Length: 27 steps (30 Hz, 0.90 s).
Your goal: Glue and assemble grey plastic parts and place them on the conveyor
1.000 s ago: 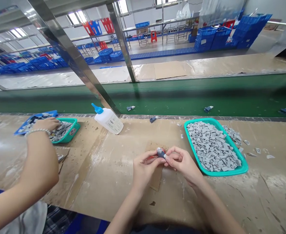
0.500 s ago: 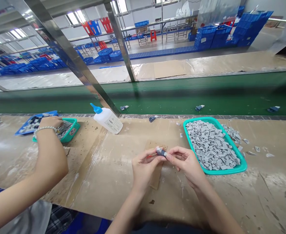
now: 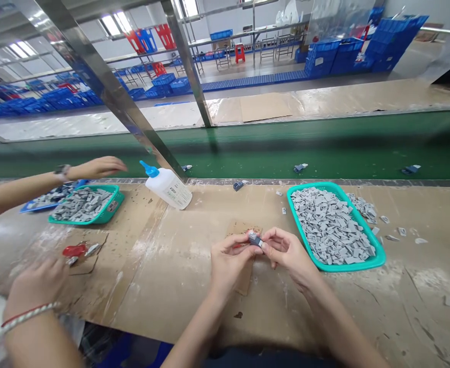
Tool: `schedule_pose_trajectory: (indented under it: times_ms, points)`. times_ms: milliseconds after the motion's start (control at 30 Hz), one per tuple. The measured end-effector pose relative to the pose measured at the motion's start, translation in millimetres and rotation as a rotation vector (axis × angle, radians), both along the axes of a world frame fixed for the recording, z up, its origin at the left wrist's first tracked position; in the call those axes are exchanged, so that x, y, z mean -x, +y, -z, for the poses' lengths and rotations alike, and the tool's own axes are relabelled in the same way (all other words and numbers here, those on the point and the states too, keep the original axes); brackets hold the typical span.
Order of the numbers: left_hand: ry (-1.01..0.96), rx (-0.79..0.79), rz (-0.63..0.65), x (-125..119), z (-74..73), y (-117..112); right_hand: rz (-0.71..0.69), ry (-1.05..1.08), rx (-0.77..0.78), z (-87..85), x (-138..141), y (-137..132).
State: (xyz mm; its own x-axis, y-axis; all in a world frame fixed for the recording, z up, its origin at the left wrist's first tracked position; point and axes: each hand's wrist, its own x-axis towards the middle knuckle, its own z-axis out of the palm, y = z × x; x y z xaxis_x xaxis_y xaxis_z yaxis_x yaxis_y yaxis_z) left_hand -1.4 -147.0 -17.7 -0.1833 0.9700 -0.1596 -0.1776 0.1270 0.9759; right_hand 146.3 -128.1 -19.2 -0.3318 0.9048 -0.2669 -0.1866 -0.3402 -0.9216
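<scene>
Fingers: left hand's fingers [image 3: 237, 241] and right hand's fingers [image 3: 271, 238] nearly closed, pinching one small part from both sides.
Part: grey-and-dark-blue plastic component [image 3: 254, 239], held just above cardboard scrap [image 3: 244, 227]. Prob. light, stiff, maybe brittle; smooth, so could slip. Best held by its flat sides w/ fingertips.
Hands: left hand [image 3: 228, 263], right hand [image 3: 288, 253], close together mid-counter.
Nearby: teal basket [image 3: 347, 268] of grey pieces [image 3: 328, 225] just right of hands; white glue bottle [image 3: 169, 190], blue nozzle, further left.
Co-worker: raised hand [image 3: 98, 166] beyond second teal basket [image 3: 110, 202]; lower hand [image 3: 37, 286] near red item [image 3: 74, 250].
Beyond: green conveyor belt [image 3: 324, 158] w/ stray parts.
</scene>
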Motion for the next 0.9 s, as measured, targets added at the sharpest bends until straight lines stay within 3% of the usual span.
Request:
schedule_pose_trajectory:
  times_ms: [67, 300, 433, 500, 567, 733, 900]
  points:
    - [-0.01, 0.0, 0.032, 1, -0.4, 1, -0.001, 0.042, 0.024, -0.1, 0, 0]
    - [-0.09, -0.012, 0.352, 15, -17.7, 13, 0.127, 0.067, -0.026, -7.6, 7, -2]
    - [-0.153, 0.015, 0.363, 11, -18.4, 14, 0.083, 0.009, -0.076, -17.1, 1, 0]
    - [-0.206, 0.035, 0.317, 7, -15.7, 13, 0.151, -0.102, -0.123, -20.1, -11, 4]
    - [-0.254, 0.049, 0.274, 6, -13.0, 13, 0.304, -0.252, -0.186, -19.6, -30, 9]
    - [-0.273, 0.029, 0.215, 8, -10.3, 17, 0.652, -0.664, -0.269, -2.8, -90, 20]
    - [-0.173, -0.034, 0.233, 16, -13.0, 35, 0.5, -1.088, -0.324, 11.9, -122, 27]
